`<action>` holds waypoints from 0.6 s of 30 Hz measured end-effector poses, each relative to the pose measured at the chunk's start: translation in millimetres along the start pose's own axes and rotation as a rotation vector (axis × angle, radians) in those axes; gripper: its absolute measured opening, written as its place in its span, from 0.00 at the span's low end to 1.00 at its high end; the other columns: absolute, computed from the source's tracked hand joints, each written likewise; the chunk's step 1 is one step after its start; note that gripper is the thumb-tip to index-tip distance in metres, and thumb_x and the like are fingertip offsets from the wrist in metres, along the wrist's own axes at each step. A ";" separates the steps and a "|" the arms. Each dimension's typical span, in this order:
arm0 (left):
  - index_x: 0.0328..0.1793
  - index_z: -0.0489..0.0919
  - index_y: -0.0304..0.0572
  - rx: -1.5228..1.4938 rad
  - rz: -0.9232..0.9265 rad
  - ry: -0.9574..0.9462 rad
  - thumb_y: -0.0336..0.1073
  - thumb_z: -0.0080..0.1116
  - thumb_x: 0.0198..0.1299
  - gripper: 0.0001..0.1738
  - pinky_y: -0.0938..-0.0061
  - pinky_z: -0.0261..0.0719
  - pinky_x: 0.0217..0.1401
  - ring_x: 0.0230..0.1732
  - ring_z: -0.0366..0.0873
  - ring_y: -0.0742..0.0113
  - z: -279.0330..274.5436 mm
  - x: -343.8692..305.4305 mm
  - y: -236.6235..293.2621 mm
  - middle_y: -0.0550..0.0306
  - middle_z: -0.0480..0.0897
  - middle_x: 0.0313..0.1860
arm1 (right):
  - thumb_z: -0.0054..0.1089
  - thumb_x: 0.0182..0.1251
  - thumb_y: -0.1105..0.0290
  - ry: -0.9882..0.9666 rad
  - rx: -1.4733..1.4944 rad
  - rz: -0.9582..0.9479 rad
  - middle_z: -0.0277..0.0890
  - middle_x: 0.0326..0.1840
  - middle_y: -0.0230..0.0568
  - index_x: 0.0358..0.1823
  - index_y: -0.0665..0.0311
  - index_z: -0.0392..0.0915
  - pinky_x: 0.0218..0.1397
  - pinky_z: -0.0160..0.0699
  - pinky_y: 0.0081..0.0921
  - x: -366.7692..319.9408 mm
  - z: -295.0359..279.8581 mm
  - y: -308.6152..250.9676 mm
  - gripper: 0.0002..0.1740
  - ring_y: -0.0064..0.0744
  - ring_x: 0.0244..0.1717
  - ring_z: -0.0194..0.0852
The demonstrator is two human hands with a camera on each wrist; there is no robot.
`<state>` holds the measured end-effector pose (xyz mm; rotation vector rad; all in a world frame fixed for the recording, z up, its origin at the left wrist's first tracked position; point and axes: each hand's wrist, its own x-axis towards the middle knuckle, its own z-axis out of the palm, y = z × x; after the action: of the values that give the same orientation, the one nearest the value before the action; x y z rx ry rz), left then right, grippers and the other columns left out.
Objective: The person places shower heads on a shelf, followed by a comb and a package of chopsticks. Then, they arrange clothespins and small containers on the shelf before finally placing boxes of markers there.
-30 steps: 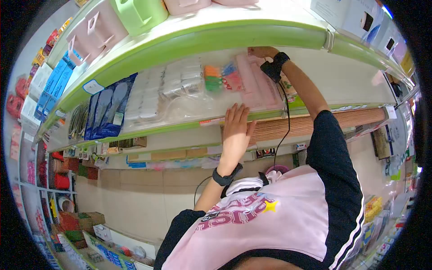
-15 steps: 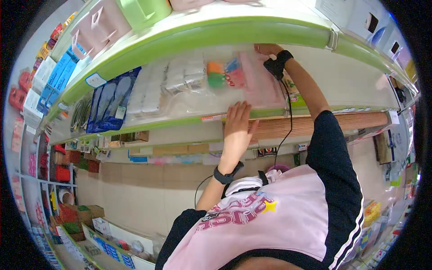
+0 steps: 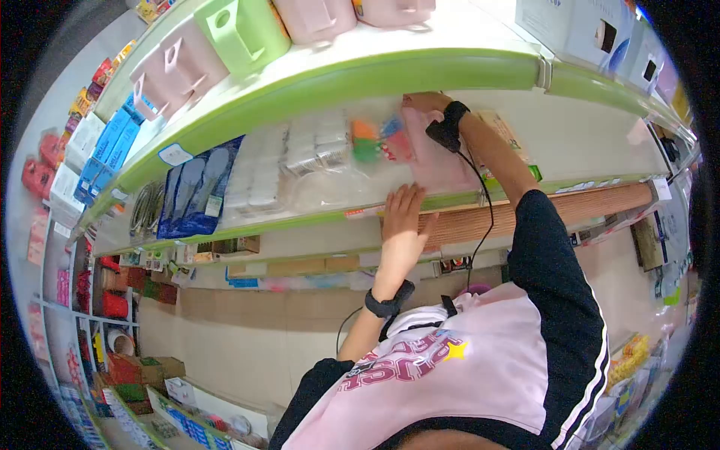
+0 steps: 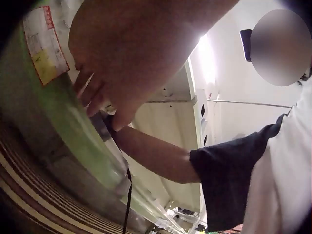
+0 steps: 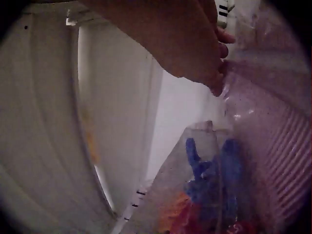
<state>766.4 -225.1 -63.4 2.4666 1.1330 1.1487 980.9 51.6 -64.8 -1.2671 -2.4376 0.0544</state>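
The right hand (image 3: pixel 422 102) has its grip pinched on the pink packet (image 3: pixel 437 156) at the top edge. The left hand (image 3: pixel 403 223) presses flat-fingered directly below, and the packet's length runs between them.

Shelf label (image 4: pixel 43 44) print blurred; right hand (image 5: pixel 190 44) cropped at top

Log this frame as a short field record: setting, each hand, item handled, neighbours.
setting: shop aisle, green-edged shelf
right hand: pinches the top edge of the pink packet
left hand: fingers straight, against the shelf's front lip below that packet
neighbours: multicoloured packet beside the pink one; blue insole packs farther along the same shelf
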 end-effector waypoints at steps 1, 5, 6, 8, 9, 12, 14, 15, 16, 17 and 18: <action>0.54 0.69 0.33 0.006 0.006 0.007 0.39 0.55 0.53 0.24 0.56 0.52 0.68 0.62 0.61 0.48 1.3 -0.1 -1.9 0.44 0.70 0.56 | 0.48 0.55 0.70 0.007 -0.004 -0.006 0.75 0.34 0.46 0.35 0.65 0.74 0.42 0.71 0.35 3.3 -5.8 0.1 0.10 0.44 0.37 0.73; 0.55 0.70 0.40 -0.120 -0.028 -0.010 0.38 0.56 0.53 0.23 0.56 0.49 0.68 0.62 0.61 0.50 0.8 1.3 -7.9 0.48 0.70 0.57 | 0.48 0.55 0.70 0.019 0.000 -0.031 0.75 0.34 0.46 0.35 0.65 0.74 0.41 0.71 0.35 0.5 -11.8 16.8 0.10 0.44 0.37 0.73; 0.56 0.70 0.44 -0.169 -0.042 -0.023 0.38 0.57 0.53 0.23 0.57 0.48 0.69 0.63 0.61 0.51 -0.1 2.7 -9.0 0.51 0.70 0.59 | 0.48 0.55 0.70 0.021 0.002 -0.035 0.75 0.34 0.46 0.35 0.65 0.74 0.41 0.71 0.35 1.8 -15.4 22.3 0.10 0.44 0.37 0.73; 0.56 0.70 0.44 -0.165 -0.047 -0.024 0.38 0.57 0.54 0.22 0.57 0.48 0.69 0.63 0.61 0.51 1.0 3.1 -10.2 0.51 0.70 0.59 | 0.48 0.55 0.70 0.021 0.001 -0.036 0.75 0.34 0.46 0.35 0.65 0.74 0.41 0.71 0.35 -24.7 -10.2 23.1 0.10 0.44 0.37 0.73; 0.56 0.71 0.45 -0.165 -0.054 -0.033 0.37 0.57 0.54 0.22 0.57 0.47 0.69 0.63 0.61 0.51 2.5 1.6 -9.9 0.51 0.70 0.59 | 0.48 0.55 0.70 0.019 0.003 -0.031 0.75 0.34 0.46 0.35 0.66 0.74 0.41 0.71 0.35 -25.0 -11.8 24.5 0.10 0.44 0.37 0.73; 0.52 0.72 0.42 -0.177 -0.019 0.007 0.35 0.55 0.52 0.20 0.55 0.50 0.68 0.61 0.63 0.51 6.0 0.4 -12.0 0.48 0.71 0.56 | 0.48 0.55 0.70 0.018 0.001 -0.018 0.75 0.34 0.46 0.35 0.66 0.74 0.41 0.70 0.35 -19.5 -4.9 15.1 0.10 0.44 0.36 0.73; 0.52 0.72 0.42 -0.207 -0.033 0.025 0.35 0.55 0.53 0.19 0.55 0.49 0.68 0.60 0.63 0.51 7.5 -0.7 -11.7 0.48 0.71 0.56 | 0.47 0.55 0.70 0.011 0.007 -0.009 0.75 0.34 0.46 0.35 0.66 0.74 0.41 0.70 0.35 -17.9 -6.1 17.1 0.10 0.44 0.36 0.73; 0.51 0.73 0.42 -0.233 -0.044 0.046 0.35 0.54 0.53 0.18 0.55 0.49 0.68 0.60 0.64 0.51 7.4 -0.8 -11.7 0.49 0.72 0.55 | 0.47 0.55 0.70 0.009 0.011 -0.004 0.75 0.34 0.46 0.35 0.66 0.74 0.41 0.70 0.35 -16.8 -7.8 19.6 0.10 0.44 0.36 0.73; 0.51 0.73 0.42 -0.236 -0.044 0.041 0.35 0.54 0.53 0.18 0.55 0.49 0.68 0.60 0.64 0.51 6.5 -0.2 -11.4 0.49 0.72 0.55 | 0.47 0.55 0.70 0.008 0.013 0.001 0.75 0.34 0.46 0.35 0.66 0.74 0.41 0.70 0.35 -13.6 -5.0 18.9 0.10 0.43 0.36 0.73; 0.50 0.74 0.42 -0.238 -0.057 0.022 0.35 0.54 0.53 0.17 0.55 0.48 0.68 0.60 0.64 0.52 4.9 1.4 -11.3 0.49 0.72 0.55 | 0.47 0.55 0.70 0.009 0.013 0.008 0.75 0.33 0.46 0.35 0.66 0.74 0.41 0.70 0.35 -17.0 -6.1 21.2 0.10 0.43 0.36 0.73; 0.49 0.74 0.42 -0.240 -0.069 0.001 0.35 0.54 0.53 0.16 0.55 0.48 0.68 0.59 0.64 0.52 3.9 1.8 -10.9 0.50 0.73 0.54 | 0.47 0.55 0.70 0.012 0.013 0.016 0.75 0.33 0.46 0.35 0.66 0.74 0.40 0.70 0.35 -18.9 -8.0 23.9 0.10 0.43 0.36 0.73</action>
<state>763.8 -215.8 -70.0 2.2292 1.0068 1.1905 1012.1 49.6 -68.5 -1.2782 -2.4133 0.0668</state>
